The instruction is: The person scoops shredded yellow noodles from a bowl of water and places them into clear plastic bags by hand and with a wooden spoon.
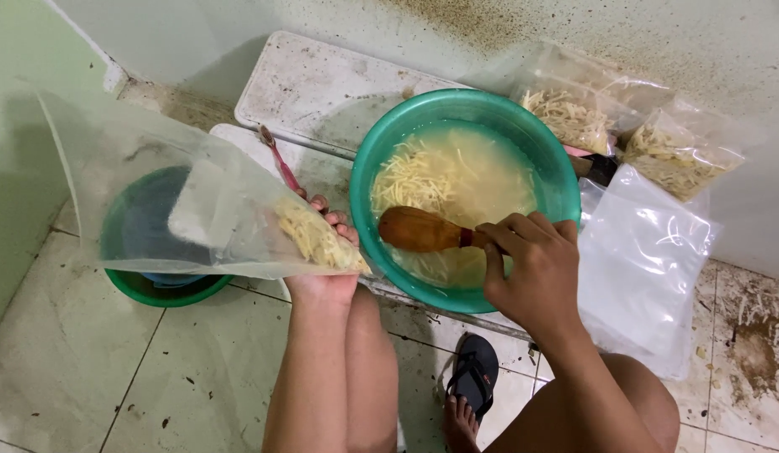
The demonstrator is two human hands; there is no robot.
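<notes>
The left hand (327,256) grips a clear plastic bag (180,201) partly filled with pale shreds; the right hand (532,268) clasps a wooden scoop (423,229) dipped into the teal basin (368,168), where many shreds still float. Two filled bags (624,126) lie behind, empty bags (641,260) beside. All rests on a stained tiled floor (88,361) by a speckled wall (574,29).

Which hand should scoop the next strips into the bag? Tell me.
Probably the right hand: it already grips the wooden spoon inside the green basin, over the strips. The left hand is busy holding the plastic bag.
</notes>
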